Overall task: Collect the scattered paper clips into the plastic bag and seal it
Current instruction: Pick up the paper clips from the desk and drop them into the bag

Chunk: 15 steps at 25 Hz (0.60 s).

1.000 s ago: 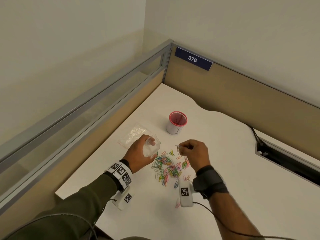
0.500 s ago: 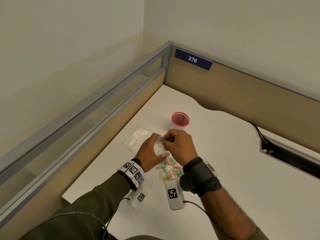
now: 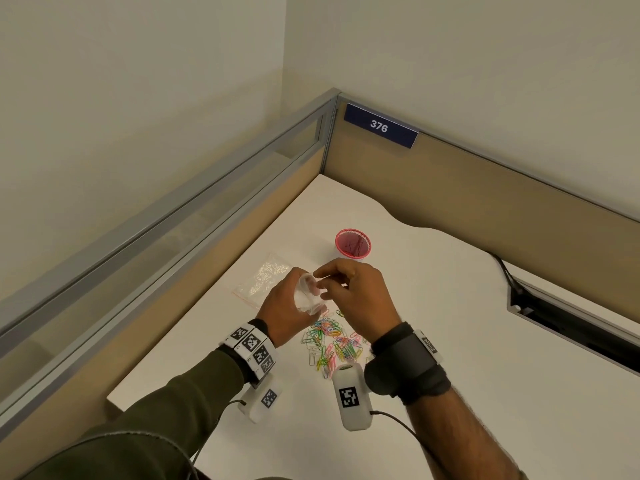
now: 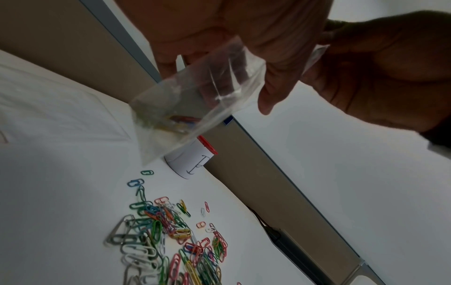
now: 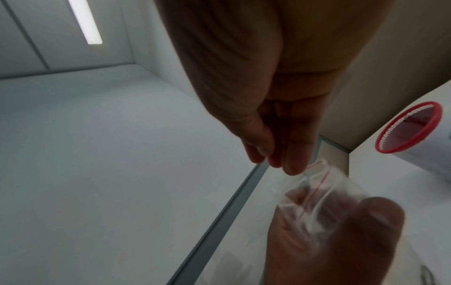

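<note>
Head view, desk 376
Left hand [image 3: 284, 313]: grips zip bag [image 3: 306, 296], a few clips inside
Right hand [image 3: 353, 299]: fingertips at bag mouth, grip unclear
Paper clips [image 3: 329, 344]: near pile

Left hand [image 3: 284, 308] fingers curled, right hand [image 3: 360, 303] fingers bunched above.

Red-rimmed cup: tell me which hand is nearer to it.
Right. The right hand reaches up just below the red-rimmed cup; the left hand, holding the plastic bag, sits farther down and left.
</note>
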Available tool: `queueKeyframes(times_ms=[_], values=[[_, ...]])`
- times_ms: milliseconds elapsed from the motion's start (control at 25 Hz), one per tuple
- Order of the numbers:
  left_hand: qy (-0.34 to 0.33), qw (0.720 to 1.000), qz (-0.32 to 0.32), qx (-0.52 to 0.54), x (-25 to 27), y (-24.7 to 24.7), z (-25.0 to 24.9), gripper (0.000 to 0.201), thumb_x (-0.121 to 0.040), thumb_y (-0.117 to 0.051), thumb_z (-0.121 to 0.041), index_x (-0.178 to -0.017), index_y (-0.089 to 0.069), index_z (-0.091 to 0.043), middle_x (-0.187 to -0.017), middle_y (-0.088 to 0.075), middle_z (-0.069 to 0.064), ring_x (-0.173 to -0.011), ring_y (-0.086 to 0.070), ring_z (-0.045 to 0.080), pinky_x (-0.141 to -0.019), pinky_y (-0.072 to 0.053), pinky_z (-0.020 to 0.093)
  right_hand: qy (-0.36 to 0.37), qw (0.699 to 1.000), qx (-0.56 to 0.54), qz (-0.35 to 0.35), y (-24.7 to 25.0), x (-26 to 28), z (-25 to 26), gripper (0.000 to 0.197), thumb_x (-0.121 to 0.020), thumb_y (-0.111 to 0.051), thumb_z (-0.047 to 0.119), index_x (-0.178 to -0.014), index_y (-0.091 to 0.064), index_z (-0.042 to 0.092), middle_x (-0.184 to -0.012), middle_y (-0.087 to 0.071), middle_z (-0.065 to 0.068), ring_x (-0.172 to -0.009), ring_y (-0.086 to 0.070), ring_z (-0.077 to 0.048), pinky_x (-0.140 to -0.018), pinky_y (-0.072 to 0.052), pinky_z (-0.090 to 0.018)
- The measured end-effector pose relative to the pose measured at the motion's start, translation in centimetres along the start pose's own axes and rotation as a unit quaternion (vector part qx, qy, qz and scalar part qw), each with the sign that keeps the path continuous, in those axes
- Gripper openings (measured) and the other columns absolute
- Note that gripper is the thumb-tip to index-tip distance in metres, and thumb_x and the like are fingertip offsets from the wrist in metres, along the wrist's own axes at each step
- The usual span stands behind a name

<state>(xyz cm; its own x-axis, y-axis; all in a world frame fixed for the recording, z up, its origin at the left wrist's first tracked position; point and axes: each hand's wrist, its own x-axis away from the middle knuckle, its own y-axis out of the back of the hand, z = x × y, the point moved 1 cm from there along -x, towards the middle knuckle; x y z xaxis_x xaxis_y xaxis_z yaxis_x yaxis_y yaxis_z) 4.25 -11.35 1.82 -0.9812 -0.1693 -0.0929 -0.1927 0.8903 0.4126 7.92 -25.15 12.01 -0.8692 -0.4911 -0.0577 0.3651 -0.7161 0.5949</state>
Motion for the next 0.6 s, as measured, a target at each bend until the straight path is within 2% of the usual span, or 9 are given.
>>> queueKeyframes(times_ms=[80,160,280,360,440,520,600], values=[[-0.003,1.000,-0.006,0.006,0.3,0.3,0.2,0.043,-0.079,-0.082,-0.024,-0.108,-0.051,-0.019,-0.104,-0.065,0.000,-0.101,-0.061,0.017,-0.083,-0.047,0.021,-0.005,1.000,0.008,-0.017,1.2,1.0,-1.8,0.026,-0.091,-0.053,0.001,-0.098,-0.071,0.019,-0.094,-0.069,0.007,-0.083,-0.067,-0.008,-0.076,-0.057,-0.018],[0.000,1.000,-0.015,0.016,0.8,0.9,0.5,0.042,-0.079,-0.082,-0.022,-0.108,-0.052,-0.016,-0.103,-0.064,-0.001,-0.101,-0.061,0.018,-0.080,-0.045,0.016,-0.016,0.995,0.101,0.013,1.6,2.9,-5.2,0.029,-0.092,-0.050,0.002,-0.101,-0.072,0.019,-0.101,-0.069,0.006,-0.090,-0.065,-0.008,-0.084,-0.054,-0.021],[-0.004,0.999,-0.034,0.015,1.5,1.5,0.8,0.043,-0.078,-0.083,-0.021,-0.109,-0.053,-0.014,-0.102,-0.064,-0.003,-0.099,-0.062,0.017,-0.077,-0.043,0.005,-0.054,0.947,0.278,0.150,0.7,8.0,-11.2,0.039,-0.091,-0.043,0.000,-0.108,-0.070,0.022,-0.114,-0.066,0.002,-0.108,-0.060,-0.015,-0.097,-0.046,-0.026],[-0.009,0.999,-0.046,0.014,2.1,1.7,0.9,0.044,-0.078,-0.083,-0.020,-0.109,-0.052,-0.012,-0.101,-0.064,-0.002,-0.098,-0.062,0.016,-0.076,-0.042,0.001,-0.076,0.916,0.307,0.247,-0.5,12.0,-13.9,0.039,-0.090,-0.042,0.001,-0.108,-0.068,0.022,-0.116,-0.064,0.000,-0.112,-0.058,-0.019,-0.098,-0.044,-0.026],[-0.009,0.998,-0.053,0.018,2.8,1.8,1.2,0.045,-0.078,-0.083,-0.018,-0.110,-0.052,-0.012,-0.101,-0.064,-0.001,-0.099,-0.062,0.016,-0.078,-0.041,0.001,-0.101,0.896,0.294,0.318,-1.9,14.7,-14.7,0.032,-0.090,-0.043,0.006,-0.103,-0.069,0.020,-0.114,-0.065,0.000,-0.108,-0.059,-0.019,-0.093,-0.043,-0.025],[-0.005,0.998,-0.054,0.020,3.6,1.7,1.2,0.044,-0.078,-0.083,-0.017,-0.109,-0.053,-0.012,-0.101,-0.064,-0.001,-0.100,-0.062,0.017,-0.080,-0.042,0.003,-0.100,0.894,0.286,0.330,-3.2,14.6,-14.7,0.029,-0.090,-0.044,0.010,-0.099,-0.070,0.017,-0.111,-0.065,-0.002,-0.104,-0.059,-0.021,-0.090,-0.045,-0.026],[0.002,0.999,-0.051,0.017,4.2,1.5,1.1,0.043,-0.078,-0.083,-0.017,-0.109,-0.053,-0.012,-0.102,-0.064,-0.002,-0.101,-0.061,0.017,-0.081,-0.042,0.003,-0.084,0.914,0.277,0.285,-4.1,12.6,-14.8,0.027,-0.092,-0.043,0.013,-0.100,-0.069,0.015,-0.110,-0.063,-0.003,-0.103,-0.057,-0.021,-0.093,-0.047,-0.028]])
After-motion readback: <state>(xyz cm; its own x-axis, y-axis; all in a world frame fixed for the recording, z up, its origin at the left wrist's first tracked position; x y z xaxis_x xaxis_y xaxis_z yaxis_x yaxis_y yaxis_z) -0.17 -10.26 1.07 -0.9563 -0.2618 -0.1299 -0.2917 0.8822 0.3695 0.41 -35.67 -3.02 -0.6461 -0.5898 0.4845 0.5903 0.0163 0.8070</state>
